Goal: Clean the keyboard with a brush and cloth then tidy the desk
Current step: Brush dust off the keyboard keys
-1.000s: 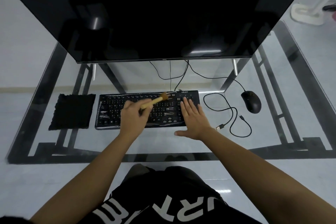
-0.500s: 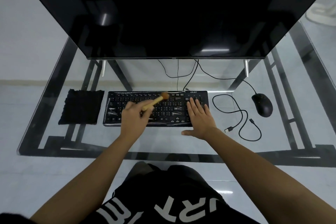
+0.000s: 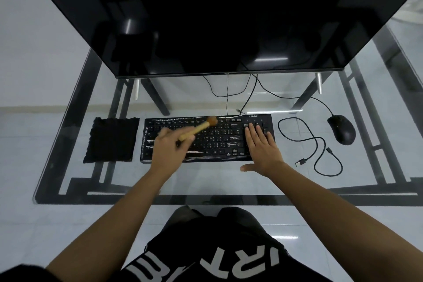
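Observation:
A black keyboard [image 3: 212,142] lies on the glass desk [image 3: 196,181] below the monitor. My left hand [image 3: 168,151] grips a wooden-handled brush [image 3: 199,128], whose bristle tip rests at the keyboard's top row near the middle. My right hand [image 3: 261,146] lies flat with straight fingers on the keyboard's right end, over the number pad. A black cloth [image 3: 112,139] lies flat on the glass just left of the keyboard, untouched.
A large dark monitor [image 3: 217,16] overhangs the back of the desk. A black mouse [image 3: 341,129] sits at the right, with a loose looped cable [image 3: 318,149] between it and the keyboard. Cables [image 3: 231,91] run from behind the keyboard.
The brush tip has swept a short way along the top rows and is blurred by motion. My right hand stays pressed on the keyboard's right end. The view has shifted slightly.

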